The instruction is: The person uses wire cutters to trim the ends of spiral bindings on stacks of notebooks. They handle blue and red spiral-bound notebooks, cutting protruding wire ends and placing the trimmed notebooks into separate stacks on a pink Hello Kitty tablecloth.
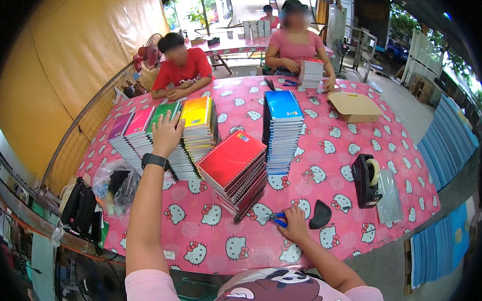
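Note:
My left hand (167, 132) reaches over the row of spiral notebook stacks, its fingers spread across the top of the green notebooks (159, 112). Yellow notebooks (195, 112) stand just right of it, with pink notebooks (140, 119) and purple notebooks (120, 126) to its left. Nearer me, a tilted stack of red notebooks (233, 158) stands apart from the row. By its lower right corner, my right hand (296, 225) rests on the table, its fingers closed on the blue handles of small pliers (279, 219). A black curved pad (320, 215) lies right beside that hand.
Blue notebooks (284, 106) form a tall stack mid-table. A tape dispenser (364, 181) and clear plastic sheets (389, 197) lie at right, a cardboard box (356, 106) farther back. A plastic bag (116, 185) sits at left. Two people sit across the pink patterned table (236, 263).

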### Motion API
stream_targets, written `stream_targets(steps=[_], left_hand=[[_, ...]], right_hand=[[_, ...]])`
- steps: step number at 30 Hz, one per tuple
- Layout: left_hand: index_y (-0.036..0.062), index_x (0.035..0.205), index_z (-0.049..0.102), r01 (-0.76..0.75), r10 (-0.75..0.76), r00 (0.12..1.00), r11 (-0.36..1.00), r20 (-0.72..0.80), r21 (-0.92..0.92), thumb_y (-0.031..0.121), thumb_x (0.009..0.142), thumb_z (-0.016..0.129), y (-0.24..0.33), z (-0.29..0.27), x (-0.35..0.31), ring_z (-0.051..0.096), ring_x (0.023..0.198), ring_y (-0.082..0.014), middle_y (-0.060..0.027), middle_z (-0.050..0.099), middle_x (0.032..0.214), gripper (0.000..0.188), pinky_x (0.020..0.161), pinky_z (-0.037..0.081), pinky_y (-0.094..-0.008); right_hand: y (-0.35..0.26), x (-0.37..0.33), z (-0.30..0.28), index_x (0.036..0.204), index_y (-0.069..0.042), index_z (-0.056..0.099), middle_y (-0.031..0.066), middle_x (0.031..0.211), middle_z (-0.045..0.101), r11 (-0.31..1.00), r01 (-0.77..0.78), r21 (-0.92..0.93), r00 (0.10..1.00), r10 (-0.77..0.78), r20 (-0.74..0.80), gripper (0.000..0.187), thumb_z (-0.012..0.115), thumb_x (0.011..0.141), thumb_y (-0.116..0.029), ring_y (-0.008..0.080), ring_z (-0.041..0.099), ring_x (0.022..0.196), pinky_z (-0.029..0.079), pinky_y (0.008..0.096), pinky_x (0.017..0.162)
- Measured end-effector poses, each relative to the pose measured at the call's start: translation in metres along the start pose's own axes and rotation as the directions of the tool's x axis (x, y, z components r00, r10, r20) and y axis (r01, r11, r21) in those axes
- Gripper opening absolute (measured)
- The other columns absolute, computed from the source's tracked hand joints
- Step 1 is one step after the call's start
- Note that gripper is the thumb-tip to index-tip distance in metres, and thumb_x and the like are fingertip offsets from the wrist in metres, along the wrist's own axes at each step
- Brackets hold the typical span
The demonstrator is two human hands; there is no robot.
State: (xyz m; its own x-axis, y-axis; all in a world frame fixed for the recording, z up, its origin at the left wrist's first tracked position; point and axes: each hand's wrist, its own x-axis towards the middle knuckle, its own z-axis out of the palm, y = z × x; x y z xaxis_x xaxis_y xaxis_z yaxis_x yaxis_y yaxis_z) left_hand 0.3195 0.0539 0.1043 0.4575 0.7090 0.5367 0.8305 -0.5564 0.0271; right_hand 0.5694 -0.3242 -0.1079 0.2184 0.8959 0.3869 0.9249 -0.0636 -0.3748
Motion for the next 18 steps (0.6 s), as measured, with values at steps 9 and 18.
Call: stream_targets(steps=[9, 18], left_hand=[[0.0077, 0.123, 0.053, -0.166, -0.026, 0.868, 0.926, -0.497, -0.339, 0.028, 0.086, 0.058, 0.046, -0.061, -0.032, 0.034, 0.129, -0.0353, -0.0152, 0.043, 0.137, 0.042, 0.106, 0.022, -0.0507], [0.0041, 0.13, 0.047, 0.512, -0.512, 0.854, 0.858, -0.093, -0.029, 0.024, 0.084, 0.058, 0.003, 0.072, -0.283, 0.027, 0.133, -0.039, -0.0207, 0.032, 0.144, 0.052, 0.108, 0.022, -0.0529]], right_hand=[[0.005, -0.006, 0.0, 0.104, -0.005, 0.054, 0.0145, 0.1, 0.052, 1.0, 0.01, -0.001, 1.0, -0.01, 0.007, 0.049, 0.073, 0.065, -0.028, 0.0346, 0.047, 0.102, 0.035, 0.0451, 0.086], [-0.005, -0.002, 0.003, 0.105, -0.006, 0.054, 0.0145, 0.099, 0.05, 1.0, 0.001, 0.025, 1.0, -0.002, 0.019, 0.051, 0.073, 0.063, -0.026, 0.0337, 0.048, 0.098, 0.035, 0.0441, 0.086]])
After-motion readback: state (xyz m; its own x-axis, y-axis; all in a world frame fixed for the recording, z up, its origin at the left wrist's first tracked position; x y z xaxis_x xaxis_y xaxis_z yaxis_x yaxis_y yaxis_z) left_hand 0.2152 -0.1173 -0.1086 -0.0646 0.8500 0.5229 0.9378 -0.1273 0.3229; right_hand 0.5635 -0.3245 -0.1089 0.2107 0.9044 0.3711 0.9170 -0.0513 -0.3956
